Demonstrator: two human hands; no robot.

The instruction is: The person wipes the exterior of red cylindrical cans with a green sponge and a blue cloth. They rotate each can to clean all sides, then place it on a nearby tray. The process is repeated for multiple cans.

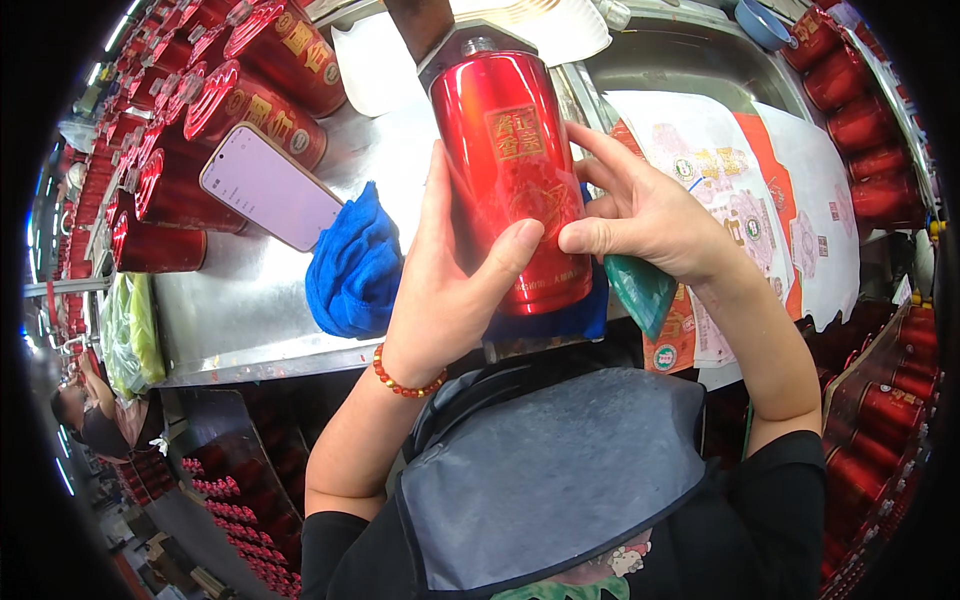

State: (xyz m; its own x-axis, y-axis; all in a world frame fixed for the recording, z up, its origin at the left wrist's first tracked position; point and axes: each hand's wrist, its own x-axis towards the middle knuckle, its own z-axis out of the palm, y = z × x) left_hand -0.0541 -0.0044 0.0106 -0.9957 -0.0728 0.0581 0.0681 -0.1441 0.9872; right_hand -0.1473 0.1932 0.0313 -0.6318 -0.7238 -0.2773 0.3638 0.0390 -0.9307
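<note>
A glossy red bottle (505, 190) with gold lettering lies before me, its neck pointing away into a dark angular holder (478, 38). Along its left side rests my left hand (435, 275), wrapped round it with the thumb pressed on the front. My right hand (650, 215) grips the other side, its thumb tip on the lower front near the left thumb. Beneath the right palm juts a dark green, pointed flat piece (640, 292); whether the hidden fingers hold it I cannot tell. A crumpled blue cloth (355, 265) lies beside my left hand.
A lit phone (270, 187) leans against several red bottles (255, 110) on the metal table (230, 320). To the right are printed label sheets (725, 180), a metal basin (690, 60) and a blue bowl (763, 24). More red bottles (890, 415) stand at far right. Another person (100, 410) is at far left.
</note>
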